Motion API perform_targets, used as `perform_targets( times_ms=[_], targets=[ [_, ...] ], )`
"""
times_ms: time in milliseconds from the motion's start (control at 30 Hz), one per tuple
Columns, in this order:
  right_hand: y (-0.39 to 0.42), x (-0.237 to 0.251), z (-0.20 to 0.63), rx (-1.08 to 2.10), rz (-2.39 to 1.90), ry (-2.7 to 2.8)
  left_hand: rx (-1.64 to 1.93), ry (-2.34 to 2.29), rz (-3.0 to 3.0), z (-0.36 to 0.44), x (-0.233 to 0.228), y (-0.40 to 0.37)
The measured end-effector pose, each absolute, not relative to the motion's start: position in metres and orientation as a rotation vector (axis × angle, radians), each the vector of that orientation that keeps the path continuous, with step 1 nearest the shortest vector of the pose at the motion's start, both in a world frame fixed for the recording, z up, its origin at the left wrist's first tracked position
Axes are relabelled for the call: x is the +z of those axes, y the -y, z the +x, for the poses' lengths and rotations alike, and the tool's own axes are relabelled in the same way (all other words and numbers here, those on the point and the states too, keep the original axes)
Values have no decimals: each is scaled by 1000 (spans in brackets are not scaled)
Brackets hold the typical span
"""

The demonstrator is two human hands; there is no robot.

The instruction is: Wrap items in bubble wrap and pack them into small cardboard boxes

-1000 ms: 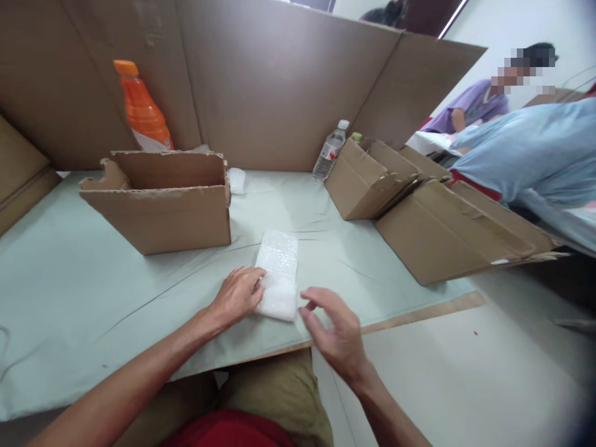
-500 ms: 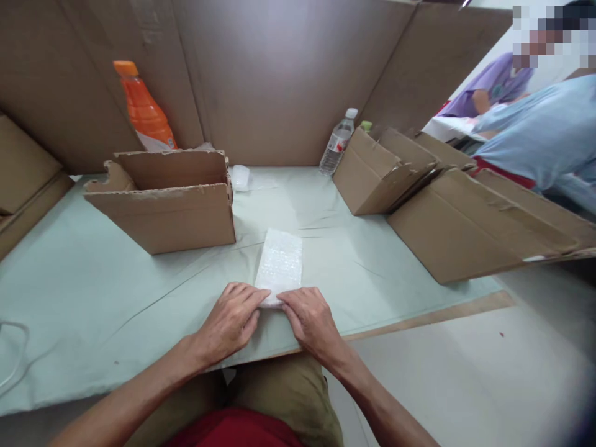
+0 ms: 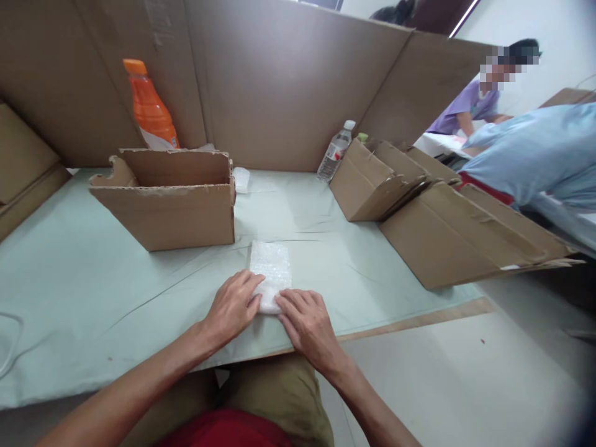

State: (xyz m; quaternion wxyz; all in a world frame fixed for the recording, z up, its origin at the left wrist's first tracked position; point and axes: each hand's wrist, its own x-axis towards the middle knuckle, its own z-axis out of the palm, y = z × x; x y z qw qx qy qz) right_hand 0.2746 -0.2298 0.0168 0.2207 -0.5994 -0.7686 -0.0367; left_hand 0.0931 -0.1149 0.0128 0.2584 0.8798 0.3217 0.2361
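A piece of translucent white bubble wrap (image 3: 271,264) lies near the front edge of the table, its near end folded over into a thicker flap. My left hand (image 3: 236,303) grips the left side of that fold, thumb low and fingers bent over the top. From the right, my right hand (image 3: 306,318) has its fingers closed on the near right corner. Whether anything is wrapped inside the fold I cannot tell.
An open cardboard box (image 3: 186,217) stands left of the bubble wrap, an orange bottle (image 3: 151,112) behind it. A clear water bottle (image 3: 336,152) leans beside more cardboard boxes (image 3: 447,236) at right. Cardboard panels (image 3: 288,87) wall the back. Two people work beyond, at right.
My left hand has moved up along the left side of the bubble wrap, and the folded part at its near end looks larger. The camera view has shifted slightly.
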Motion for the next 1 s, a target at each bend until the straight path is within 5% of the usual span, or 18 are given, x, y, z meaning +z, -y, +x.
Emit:
perform_targets(
  times_ms=[300,567,1000],
  targets=[
    [227,34,283,452,-1601,2031,700,-682,2375,59,21,145],
    [228,30,273,-78,-1636,2019,657,-997,2329,84,12,117],
    [212,14,252,291,-1542,1684,757,-981,1425,69,8,154]
  ],
)
